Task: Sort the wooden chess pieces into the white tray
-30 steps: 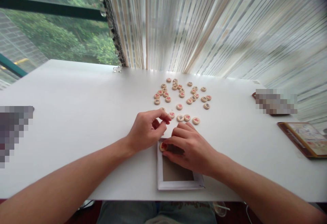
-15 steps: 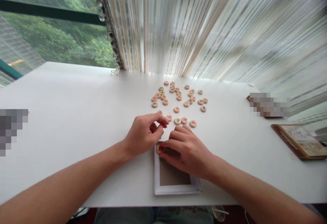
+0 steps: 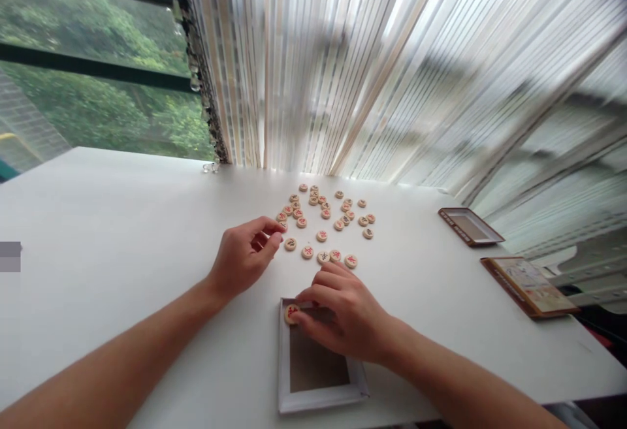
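Note:
Several round wooden pieces with red or black characters lie scattered on the white table, among them a red-marked piece (image 3: 351, 261) at the near right of the group. A shallow white box (image 3: 323, 397) with a grey-brown bottom stands near the front edge. One red-marked disc (image 3: 292, 314) sits in its far left corner. Over the box is my right hand (image 3: 343, 308), thumb and forefinger at this disc, fingers apart. My left hand (image 3: 247, 253) hovers left of the pieces, fingers curved with a gap between thumb and forefinger, nothing visible between them.
At the right of the table (image 3: 122, 220) lie an open brown-edged lid or tray (image 3: 470, 226) and a flat box with a printed picture (image 3: 531, 285). A string curtain (image 3: 304, 76) and a window stand behind. Clear beads (image 3: 210, 168) rest at the back edge.
The view has tilted up and shifted right. My left hand has moved left, away from the box and my right hand. The right thumb and forefinger have loosened from the disc in the corner.

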The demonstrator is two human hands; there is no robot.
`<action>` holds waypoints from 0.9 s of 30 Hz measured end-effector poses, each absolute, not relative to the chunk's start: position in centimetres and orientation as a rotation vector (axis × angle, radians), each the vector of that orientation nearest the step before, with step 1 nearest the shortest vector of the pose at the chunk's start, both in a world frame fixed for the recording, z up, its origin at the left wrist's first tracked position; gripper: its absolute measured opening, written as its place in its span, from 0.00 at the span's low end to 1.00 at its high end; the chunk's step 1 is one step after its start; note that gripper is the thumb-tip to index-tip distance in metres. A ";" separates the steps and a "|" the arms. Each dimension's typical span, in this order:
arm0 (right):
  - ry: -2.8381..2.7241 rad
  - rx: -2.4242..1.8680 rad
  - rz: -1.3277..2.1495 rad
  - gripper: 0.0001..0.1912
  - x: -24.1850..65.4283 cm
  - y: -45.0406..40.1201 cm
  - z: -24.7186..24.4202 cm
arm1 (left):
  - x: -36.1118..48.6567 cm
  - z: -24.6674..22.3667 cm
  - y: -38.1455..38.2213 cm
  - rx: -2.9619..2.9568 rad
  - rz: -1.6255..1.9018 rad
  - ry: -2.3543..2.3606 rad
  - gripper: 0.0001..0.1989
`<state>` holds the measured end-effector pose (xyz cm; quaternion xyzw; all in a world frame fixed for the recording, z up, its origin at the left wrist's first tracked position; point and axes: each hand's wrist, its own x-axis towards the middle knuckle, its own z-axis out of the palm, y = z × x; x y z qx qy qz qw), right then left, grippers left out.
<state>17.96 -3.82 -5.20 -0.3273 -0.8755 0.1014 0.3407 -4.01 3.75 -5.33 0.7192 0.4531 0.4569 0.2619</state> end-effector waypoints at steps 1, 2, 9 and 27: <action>-2.260 -0.858 0.260 0.08 18.1 -3.6 -5.0 | -4.3 -5.3 4.2 1.960 1.234 1.258 0.11; -2.240 -0.870 0.260 0.07 18.3 -3.4 -4.8 | -4.6 -5.2 4.7 1.976 1.223 1.292 0.12; -2.016 -1.311 0.315 0.07 21.3 1.1 -3.9 | -6.0 -5.7 6.7 2.013 1.153 1.467 0.13; -1.879 -2.117 0.249 0.19 25.1 17.5 -4.4 | -5.8 -6.3 6.6 2.031 1.164 1.426 0.12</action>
